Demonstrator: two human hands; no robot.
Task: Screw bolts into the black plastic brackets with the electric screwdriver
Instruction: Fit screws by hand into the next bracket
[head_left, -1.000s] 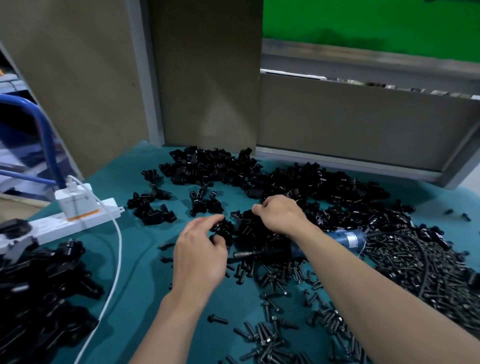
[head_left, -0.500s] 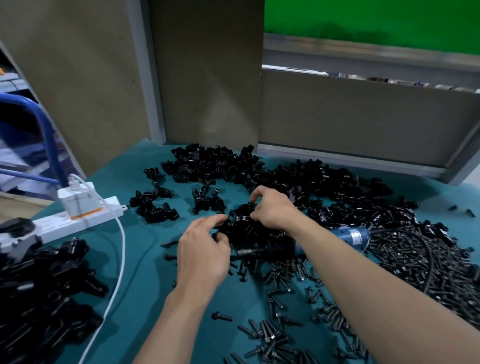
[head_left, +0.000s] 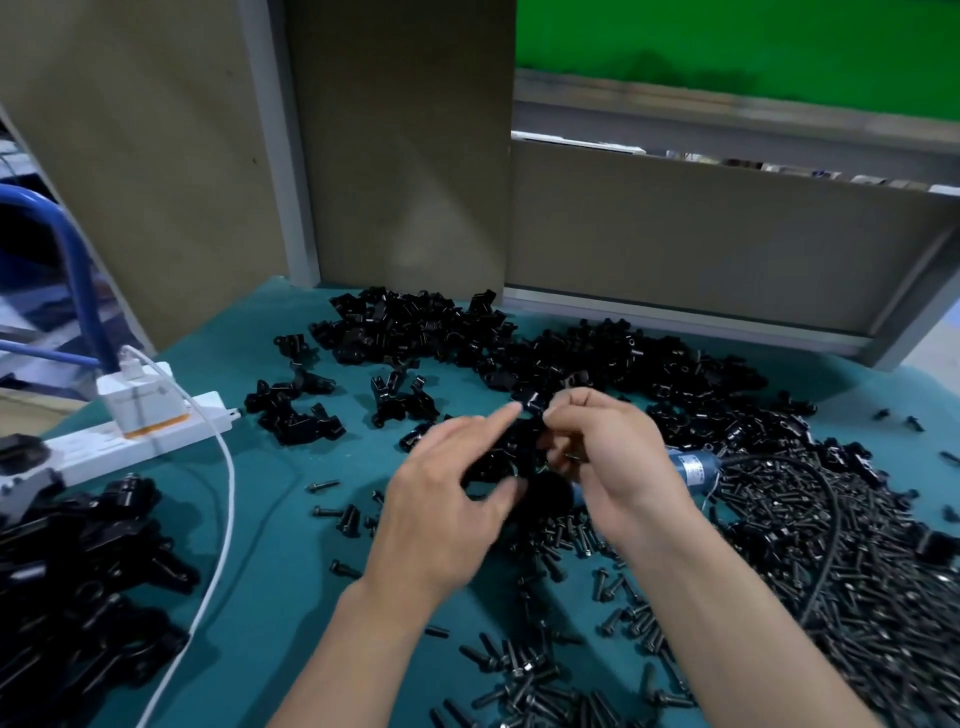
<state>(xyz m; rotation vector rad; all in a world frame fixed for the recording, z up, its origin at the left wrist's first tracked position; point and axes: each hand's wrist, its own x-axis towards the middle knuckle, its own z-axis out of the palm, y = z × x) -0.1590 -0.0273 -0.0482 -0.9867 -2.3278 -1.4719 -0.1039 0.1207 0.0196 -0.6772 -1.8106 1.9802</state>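
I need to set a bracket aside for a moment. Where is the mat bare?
Bare mat lies between the white cable and the loose bolts left of the left hand. Crowded: the bracket heap at the back, the bolt pile on the right, black parts near left.

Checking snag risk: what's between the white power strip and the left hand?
Head view: beside the power strip the white cable crosses; then teal mat with a few loose bolts short of the left hand.

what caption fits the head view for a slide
Right hand pinches a black plastic bracket, left hand beside it; electric screwdriver lies among bolts.
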